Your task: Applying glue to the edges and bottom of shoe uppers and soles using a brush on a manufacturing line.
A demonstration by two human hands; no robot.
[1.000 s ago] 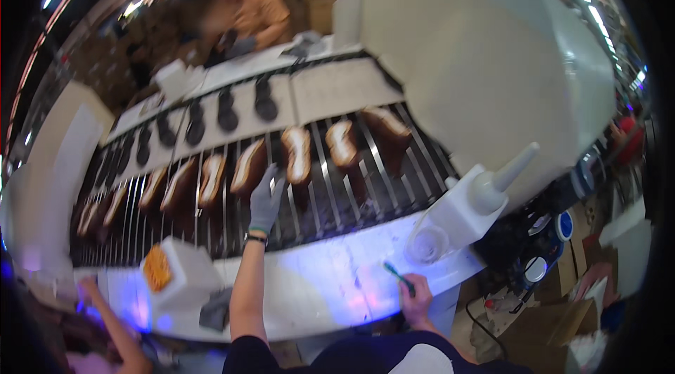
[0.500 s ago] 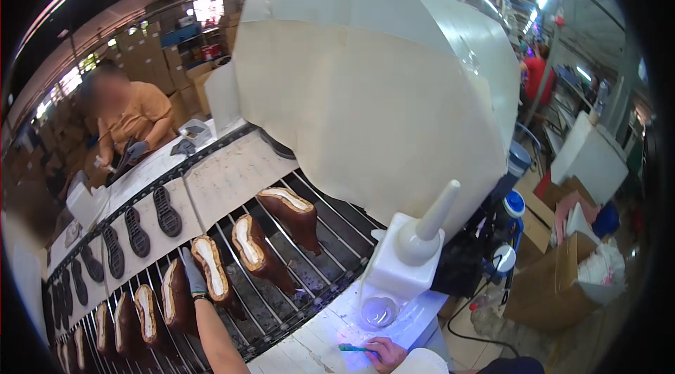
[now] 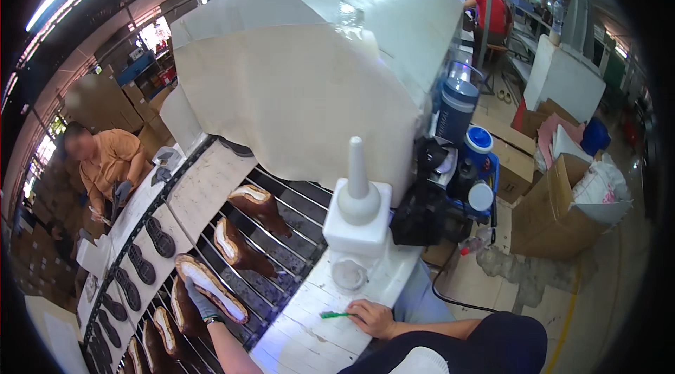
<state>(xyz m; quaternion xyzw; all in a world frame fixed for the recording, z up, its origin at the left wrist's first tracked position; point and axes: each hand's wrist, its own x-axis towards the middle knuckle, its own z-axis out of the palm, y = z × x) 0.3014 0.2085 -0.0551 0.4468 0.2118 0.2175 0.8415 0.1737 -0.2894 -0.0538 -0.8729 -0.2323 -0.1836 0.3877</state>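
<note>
In a grey glove, my left hand (image 3: 202, 301) is closed on the near side of a brown shoe upper (image 3: 218, 292), whose white-and-tan underside faces up. The shoe upper is above the metal rack, tilted toward me. My right hand (image 3: 374, 318) pinches the handle of a small green brush (image 3: 333, 315) over the white tabletop (image 3: 295, 335). Beyond that hand stands a white squeeze bottle (image 3: 358, 216) with a long spout, next to a small clear cup (image 3: 349, 274). More brown shoe uppers (image 3: 242, 246) lie sole side up on the rack (image 3: 295, 233).
Dark shoe soles (image 3: 160, 237) line a pale belt (image 3: 193, 195) beyond the rack. A big cream-coloured hood (image 3: 295, 93) covers the rack's far end. To the right are bottles in a blue basket (image 3: 480, 163) and a cardboard box (image 3: 555, 212). A co-worker (image 3: 112, 163) works across the line.
My left hand has raised the shoe upper off the rack and toward me. My right hand keeps the green brush. The whole view has swung to the right.
</note>
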